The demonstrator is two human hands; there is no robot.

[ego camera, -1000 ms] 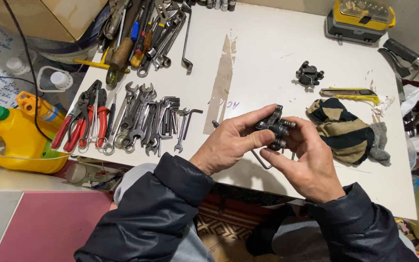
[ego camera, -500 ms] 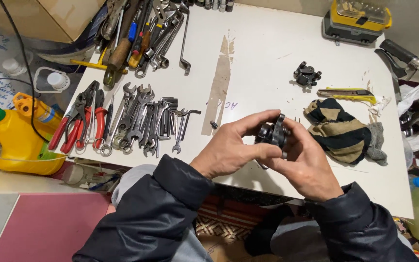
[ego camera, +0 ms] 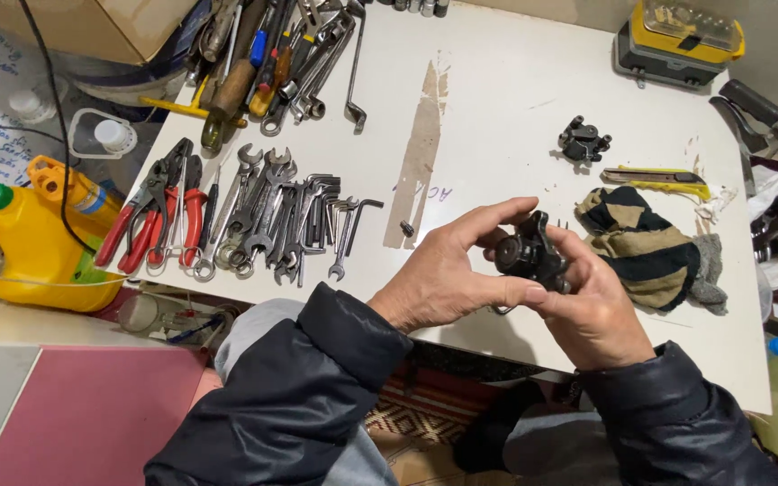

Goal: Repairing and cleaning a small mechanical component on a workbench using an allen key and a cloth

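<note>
Holding the small black metal part (ego camera: 533,256) above the white table's (ego camera: 497,117) near edge, left hand (ego camera: 447,279) and right hand (ego camera: 587,310) pinch it closed-fingered; better keep both thumbs bracing it; beyond the right hand lies a striped rag (ego camera: 646,247); farther, a second black part (ego camera: 583,141).

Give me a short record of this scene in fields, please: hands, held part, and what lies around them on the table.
left hand: grips the black part from its left, thumb under, fingers over
right hand: holds the same part from below right
black part: small metal assembly, held above the table edge
right of hands: striped rag, yellow knife, second black part
left of hands: wrenches, red pliers, yellow jug
</note>
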